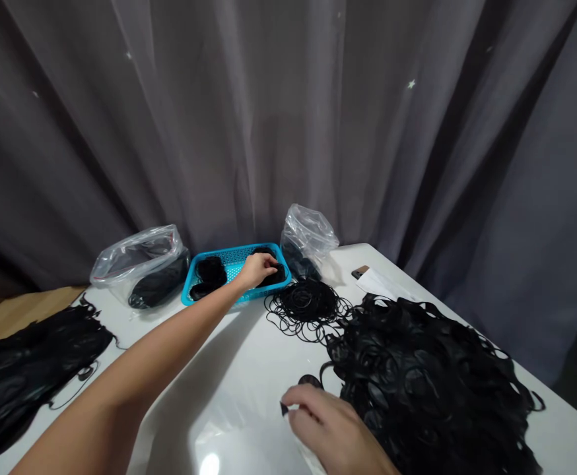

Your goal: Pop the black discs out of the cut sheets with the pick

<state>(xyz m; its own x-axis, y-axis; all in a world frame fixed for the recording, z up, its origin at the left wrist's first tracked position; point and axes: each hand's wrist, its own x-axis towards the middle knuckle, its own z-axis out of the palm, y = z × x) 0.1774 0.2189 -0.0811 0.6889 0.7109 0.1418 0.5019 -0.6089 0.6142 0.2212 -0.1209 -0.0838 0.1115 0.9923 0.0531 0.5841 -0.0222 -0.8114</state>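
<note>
My left hand (257, 269) reaches into a blue plastic basket (239, 298), its fingers bent together at a black bundle (278, 275) on the right side. The fingertips partly merge with the dark material. More black bundles (211, 269) lie in the basket's left part. Near the front of the table, my right hand (331, 422) is closed with curled fingers; a bit of black band (284, 409) sticks out at the fingertips. Beside it on the right spreads a large heap of flat black bands (417, 376). Thin black rings (308, 303) form a smaller pile behind.
Clear plastic bags with black contents stand on either side of the basket, one left (144, 267) and one right (309, 241). Another black pile (31, 369) covers the left side. A phone (360, 272) and white paper (382, 284) lie near the right edge, before a grey curtain (288, 119).
</note>
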